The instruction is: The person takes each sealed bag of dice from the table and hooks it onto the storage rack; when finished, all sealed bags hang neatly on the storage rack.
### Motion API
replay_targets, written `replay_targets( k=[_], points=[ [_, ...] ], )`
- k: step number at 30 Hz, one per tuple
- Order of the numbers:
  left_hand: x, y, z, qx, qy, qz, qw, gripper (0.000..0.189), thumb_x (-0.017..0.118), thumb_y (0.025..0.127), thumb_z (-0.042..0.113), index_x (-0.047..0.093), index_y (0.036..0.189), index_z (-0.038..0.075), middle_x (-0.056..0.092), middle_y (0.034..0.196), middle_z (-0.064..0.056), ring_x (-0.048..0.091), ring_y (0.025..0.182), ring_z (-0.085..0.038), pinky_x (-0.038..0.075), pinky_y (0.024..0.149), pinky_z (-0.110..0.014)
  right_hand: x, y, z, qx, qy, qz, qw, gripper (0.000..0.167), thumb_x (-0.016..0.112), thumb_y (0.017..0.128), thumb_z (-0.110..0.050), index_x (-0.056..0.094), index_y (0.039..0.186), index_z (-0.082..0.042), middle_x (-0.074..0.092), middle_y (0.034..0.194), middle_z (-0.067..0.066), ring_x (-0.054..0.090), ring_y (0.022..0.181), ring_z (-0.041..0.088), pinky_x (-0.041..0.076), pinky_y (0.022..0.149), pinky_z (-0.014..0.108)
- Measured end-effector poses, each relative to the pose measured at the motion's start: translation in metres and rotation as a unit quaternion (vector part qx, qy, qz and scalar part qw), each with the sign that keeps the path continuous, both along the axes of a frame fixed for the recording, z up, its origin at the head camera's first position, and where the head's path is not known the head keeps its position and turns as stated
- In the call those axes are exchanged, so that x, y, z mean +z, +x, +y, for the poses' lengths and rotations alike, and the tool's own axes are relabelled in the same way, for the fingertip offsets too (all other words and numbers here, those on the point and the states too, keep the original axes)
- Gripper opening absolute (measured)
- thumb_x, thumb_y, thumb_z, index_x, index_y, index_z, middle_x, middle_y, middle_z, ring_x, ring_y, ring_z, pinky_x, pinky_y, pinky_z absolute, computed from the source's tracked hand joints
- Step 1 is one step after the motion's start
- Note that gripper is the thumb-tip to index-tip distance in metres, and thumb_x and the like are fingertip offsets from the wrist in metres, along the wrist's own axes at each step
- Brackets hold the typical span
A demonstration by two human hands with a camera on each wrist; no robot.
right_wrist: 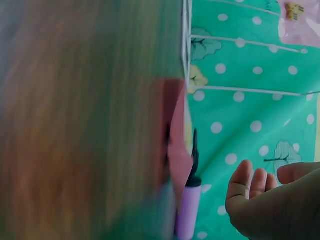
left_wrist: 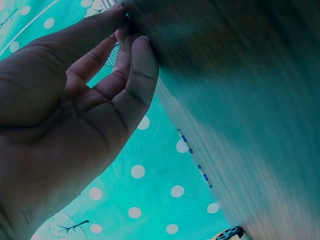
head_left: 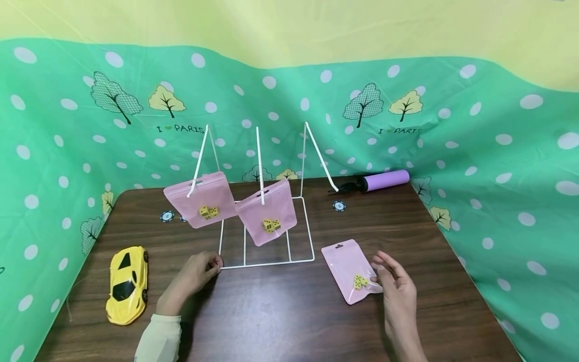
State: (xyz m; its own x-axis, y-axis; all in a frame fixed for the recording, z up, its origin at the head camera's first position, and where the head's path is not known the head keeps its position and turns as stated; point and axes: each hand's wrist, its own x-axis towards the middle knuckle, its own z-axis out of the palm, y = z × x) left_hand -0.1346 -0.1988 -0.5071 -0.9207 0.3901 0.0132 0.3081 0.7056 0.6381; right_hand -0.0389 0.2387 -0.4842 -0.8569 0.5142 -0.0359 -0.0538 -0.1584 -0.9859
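My left hand (head_left: 196, 274) pinches the near left corner of a white wire display rack (head_left: 267, 265); the left wrist view shows its thumb and fingertips together. Two pink zip pouches hang from the rack's prongs: one pouch (head_left: 192, 198) on the left prong, another pouch (head_left: 255, 211) on the middle one. Yellow dice show through each. The right prong carries nothing. A third pink pouch (head_left: 346, 264), with yellow dice (head_left: 360, 281) inside, lies on the table right of the rack. Over its lower right corner hovers my right hand (head_left: 398, 296), fingers loosely bent and holding nothing.
On the left of the brown table (head_left: 271, 322) stands a yellow toy car (head_left: 126, 285). A purple and black hand pump (head_left: 384, 181) lies at the back right. Poker chips lie behind the rack, one chip (head_left: 167, 216) left, another chip (head_left: 339, 206) right. Green dotted cloth surrounds the table.
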Motion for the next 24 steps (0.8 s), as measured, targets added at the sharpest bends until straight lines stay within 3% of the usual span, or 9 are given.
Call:
replay_targets(
  k=[7,13,17,21,24],
  points=[
    [-0.001,0.000,0.001,0.005,-0.004,0.001,1.0000,0.015,0.075,0.093,-0.007,0.069,0.089,0.005,0.063,0.080,0.002,0.057,0.076,-0.012,0.051,0.071,-0.034,-0.005,0.004,0.018,-0.002,0.024,-0.061,0.9979,0.034,0.060,0.108,0.002,0.065,0.142,0.002,0.075,0.112,-0.011,0.070,0.104,0.006,0.054,0.081,0.017],
    [-0.003,0.000,0.000,0.000,0.000,0.000,1.0000,0.014,0.075,0.093,-0.007,0.069,0.088,0.005,0.064,0.080,0.003,0.057,0.076,-0.012,0.051,0.072,-0.034,-0.010,0.010,0.039,0.029,0.093,-0.120,0.9880,0.038,0.059,0.109,-0.001,0.058,0.146,0.006,0.073,0.110,-0.017,0.068,0.102,0.003,0.054,0.077,0.018],
    [-0.002,-0.001,-0.001,-0.003,0.005,-0.002,1.0000,0.014,0.075,0.093,-0.008,0.069,0.089,0.004,0.065,0.080,0.002,0.057,0.075,-0.011,0.051,0.071,-0.033,-0.015,0.017,0.056,0.083,0.176,-0.139,0.9711,0.039,0.061,0.109,-0.003,0.057,0.147,0.009,0.073,0.112,-0.015,0.067,0.099,-0.002,0.055,0.076,0.020],
    [-0.002,-0.002,-0.001,-0.003,0.008,-0.002,1.0000,0.013,0.075,0.094,-0.008,0.069,0.090,0.003,0.065,0.081,0.002,0.057,0.076,-0.012,0.051,0.071,-0.033,-0.020,0.020,0.064,0.149,0.244,-0.156,0.9454,0.038,0.062,0.108,-0.002,0.057,0.144,0.011,0.073,0.124,0.007,0.065,0.098,-0.001,0.055,0.076,0.024],
    [-0.002,-0.001,-0.001,-0.001,0.004,-0.004,1.0000,0.014,0.075,0.094,-0.007,0.069,0.089,0.004,0.065,0.081,0.002,0.057,0.076,-0.012,0.051,0.071,-0.033,-0.023,0.019,0.066,0.179,0.266,-0.166,0.9325,0.037,0.062,0.106,0.002,0.057,0.141,0.013,0.068,0.130,0.022,0.064,0.096,0.002,0.054,0.075,0.025]
  ],
)
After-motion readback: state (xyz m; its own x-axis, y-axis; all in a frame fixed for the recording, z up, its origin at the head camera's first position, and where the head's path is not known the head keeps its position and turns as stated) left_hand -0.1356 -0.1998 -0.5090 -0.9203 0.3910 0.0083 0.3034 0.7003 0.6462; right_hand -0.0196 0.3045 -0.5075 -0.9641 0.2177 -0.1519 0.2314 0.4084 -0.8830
